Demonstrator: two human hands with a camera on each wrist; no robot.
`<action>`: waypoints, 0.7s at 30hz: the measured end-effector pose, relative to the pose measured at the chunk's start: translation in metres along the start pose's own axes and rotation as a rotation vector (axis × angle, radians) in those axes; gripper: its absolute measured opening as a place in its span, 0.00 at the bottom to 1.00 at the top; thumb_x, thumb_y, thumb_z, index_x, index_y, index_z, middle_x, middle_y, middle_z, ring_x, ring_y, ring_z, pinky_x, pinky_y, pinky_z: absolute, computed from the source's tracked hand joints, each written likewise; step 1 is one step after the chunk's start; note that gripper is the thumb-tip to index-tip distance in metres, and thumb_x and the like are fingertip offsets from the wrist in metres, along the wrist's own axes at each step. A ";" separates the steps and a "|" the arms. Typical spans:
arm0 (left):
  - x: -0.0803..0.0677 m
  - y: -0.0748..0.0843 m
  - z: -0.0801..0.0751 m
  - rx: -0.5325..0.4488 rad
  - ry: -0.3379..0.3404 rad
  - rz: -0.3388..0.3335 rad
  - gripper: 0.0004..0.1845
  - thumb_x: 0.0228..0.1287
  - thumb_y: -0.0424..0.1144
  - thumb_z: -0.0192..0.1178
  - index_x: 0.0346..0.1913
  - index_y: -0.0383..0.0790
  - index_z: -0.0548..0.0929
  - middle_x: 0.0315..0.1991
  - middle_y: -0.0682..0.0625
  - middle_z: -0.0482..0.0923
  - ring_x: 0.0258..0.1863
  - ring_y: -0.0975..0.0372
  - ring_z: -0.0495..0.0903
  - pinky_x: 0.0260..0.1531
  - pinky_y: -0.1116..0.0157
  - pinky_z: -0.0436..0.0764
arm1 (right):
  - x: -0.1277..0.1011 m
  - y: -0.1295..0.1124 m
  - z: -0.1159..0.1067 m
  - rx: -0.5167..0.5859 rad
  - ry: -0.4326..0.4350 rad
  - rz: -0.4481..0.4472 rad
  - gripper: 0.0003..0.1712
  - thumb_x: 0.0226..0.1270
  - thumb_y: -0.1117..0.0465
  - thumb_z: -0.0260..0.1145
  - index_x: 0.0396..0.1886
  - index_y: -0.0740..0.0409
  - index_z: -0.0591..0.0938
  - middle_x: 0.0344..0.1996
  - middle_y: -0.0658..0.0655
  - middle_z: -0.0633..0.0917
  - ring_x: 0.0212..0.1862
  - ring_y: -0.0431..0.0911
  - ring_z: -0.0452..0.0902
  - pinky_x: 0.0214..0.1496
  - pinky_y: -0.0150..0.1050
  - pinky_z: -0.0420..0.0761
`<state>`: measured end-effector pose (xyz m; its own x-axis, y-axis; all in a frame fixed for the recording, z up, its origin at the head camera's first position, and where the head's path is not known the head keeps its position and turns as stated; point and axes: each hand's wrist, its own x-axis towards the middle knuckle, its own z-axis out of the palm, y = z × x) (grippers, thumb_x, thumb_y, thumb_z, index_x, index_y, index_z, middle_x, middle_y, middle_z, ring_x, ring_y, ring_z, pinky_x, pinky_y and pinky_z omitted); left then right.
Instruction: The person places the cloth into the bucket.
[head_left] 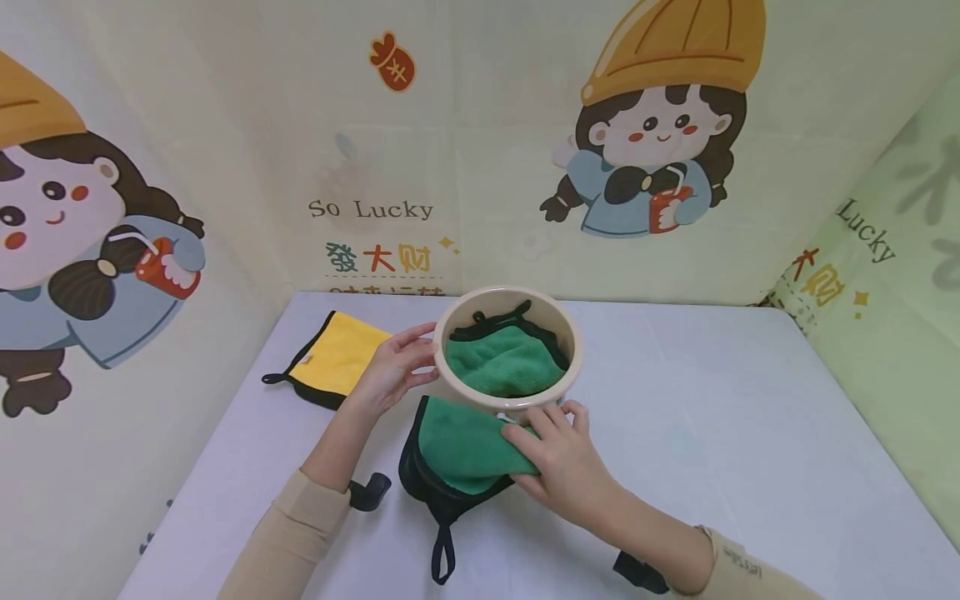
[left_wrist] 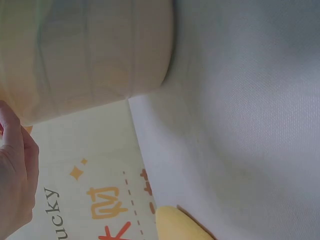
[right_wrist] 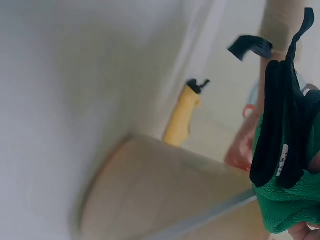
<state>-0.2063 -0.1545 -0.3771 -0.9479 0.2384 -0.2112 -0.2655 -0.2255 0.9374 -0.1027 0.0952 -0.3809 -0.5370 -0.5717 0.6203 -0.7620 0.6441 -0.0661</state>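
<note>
A cream bucket (head_left: 570, 333) stands near the table's back edge with a black-edged green cloth (head_left: 506, 358) lying inside it. My left hand (head_left: 397, 362) is at the bucket's left side, fingertips against the wall just under the rim. In front of the bucket, my right hand (head_left: 566, 462) grips a second green cloth (head_left: 465, 446), folded, with black edging and a loop hanging toward me. The right wrist view shows this folded cloth (right_wrist: 275, 210) raised beside the bucket (right_wrist: 150, 185), fingers partly hidden behind it.
A yellow cloth (head_left: 348, 350) with black edging lies flat on the white table (head_left: 712, 433), left of the bucket. Printed curtains (head_left: 487, 167) hang behind and at both sides. Black straps (head_left: 370, 492) stick out at the wrists. A pale grey strip (right_wrist: 210, 215) crosses the bucket's wall.
</note>
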 end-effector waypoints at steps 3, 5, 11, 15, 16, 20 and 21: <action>0.000 0.000 0.000 0.007 -0.002 -0.002 0.27 0.64 0.35 0.56 0.65 0.38 0.64 0.40 0.49 0.76 0.33 0.62 0.79 0.38 0.65 0.82 | 0.007 0.001 -0.006 0.000 0.028 0.005 0.18 0.41 0.63 0.64 0.38 0.52 0.78 0.32 0.51 0.73 0.37 0.47 0.67 0.41 0.50 0.59; 0.000 0.000 0.000 0.006 -0.003 -0.004 0.27 0.64 0.35 0.56 0.65 0.38 0.64 0.40 0.49 0.76 0.33 0.62 0.79 0.38 0.65 0.82 | 0.012 0.003 -0.010 0.002 0.045 0.011 0.18 0.42 0.63 0.63 0.39 0.53 0.79 0.32 0.51 0.73 0.35 0.46 0.66 0.41 0.51 0.59; 0.002 0.001 -0.002 0.037 0.024 -0.024 0.25 0.65 0.36 0.54 0.65 0.40 0.65 0.40 0.52 0.78 0.37 0.63 0.78 0.39 0.71 0.80 | 0.027 0.012 -0.023 0.017 0.120 0.029 0.16 0.43 0.65 0.62 0.38 0.55 0.78 0.30 0.53 0.73 0.34 0.47 0.66 0.41 0.52 0.59; 0.003 0.000 -0.003 0.025 0.054 -0.043 0.24 0.66 0.35 0.52 0.65 0.41 0.66 0.41 0.52 0.78 0.39 0.64 0.77 0.41 0.72 0.79 | 0.038 0.024 -0.028 -0.005 0.143 0.069 0.15 0.45 0.66 0.62 0.37 0.57 0.78 0.30 0.55 0.74 0.33 0.50 0.67 0.40 0.55 0.59; 0.003 0.000 -0.003 0.021 0.053 -0.044 0.24 0.66 0.36 0.52 0.65 0.41 0.65 0.41 0.52 0.78 0.38 0.64 0.77 0.41 0.72 0.79 | 0.041 0.027 -0.029 -0.009 0.141 0.086 0.15 0.45 0.66 0.62 0.38 0.57 0.78 0.30 0.55 0.73 0.33 0.50 0.67 0.41 0.55 0.59; 0.003 0.000 -0.002 0.005 0.047 -0.046 0.25 0.66 0.35 0.52 0.65 0.40 0.64 0.41 0.50 0.77 0.34 0.64 0.78 0.38 0.69 0.81 | 0.050 0.041 -0.029 -0.025 0.135 0.153 0.14 0.48 0.66 0.62 0.39 0.58 0.77 0.31 0.57 0.74 0.33 0.52 0.67 0.41 0.57 0.58; 0.003 0.000 -0.001 0.001 0.041 -0.047 0.25 0.66 0.35 0.52 0.65 0.40 0.64 0.40 0.50 0.76 0.33 0.63 0.79 0.38 0.68 0.81 | 0.052 0.044 -0.029 -0.030 0.135 0.168 0.14 0.48 0.66 0.61 0.39 0.58 0.77 0.31 0.57 0.74 0.33 0.52 0.67 0.41 0.57 0.58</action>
<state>-0.2096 -0.1551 -0.3785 -0.9407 0.2099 -0.2664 -0.3102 -0.2144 0.9262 -0.1535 0.1087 -0.3295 -0.6010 -0.3829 0.7015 -0.6535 0.7407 -0.1556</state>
